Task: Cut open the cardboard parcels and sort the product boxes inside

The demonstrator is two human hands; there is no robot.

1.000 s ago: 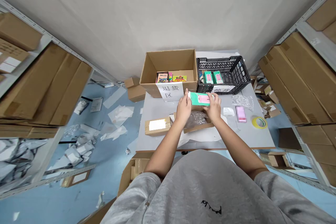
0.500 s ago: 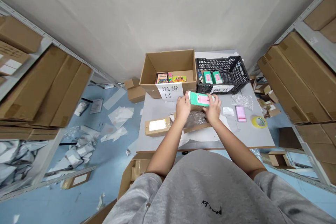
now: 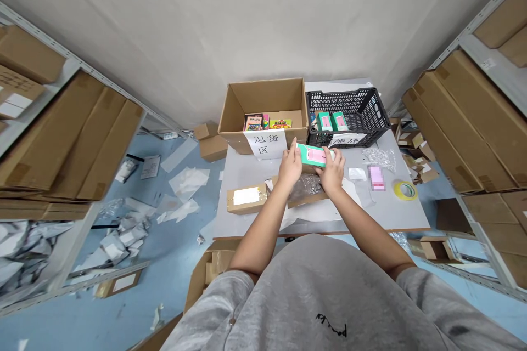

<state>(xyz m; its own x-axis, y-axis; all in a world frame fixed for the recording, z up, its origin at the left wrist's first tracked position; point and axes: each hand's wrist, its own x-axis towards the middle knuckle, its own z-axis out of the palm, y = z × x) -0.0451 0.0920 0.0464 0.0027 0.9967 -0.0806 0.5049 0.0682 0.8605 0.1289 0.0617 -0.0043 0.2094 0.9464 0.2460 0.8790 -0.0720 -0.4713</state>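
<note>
"What are the hands doing?"

"The left hand (image 3: 290, 167) and right hand (image 3: 332, 171) are both grasping a green box (image 3: 312, 154), fingers closed firmly around its ends."

"Where's the box?"

"It's sitting in their grip just above a carton (image 3: 308, 202) holding plastic wrap (image 3: 307, 186), and near a black crate (image 3: 349, 93)."

The left hand (image 3: 290, 167) and right hand (image 3: 332, 171) curl inward, close together but not touching.
</note>
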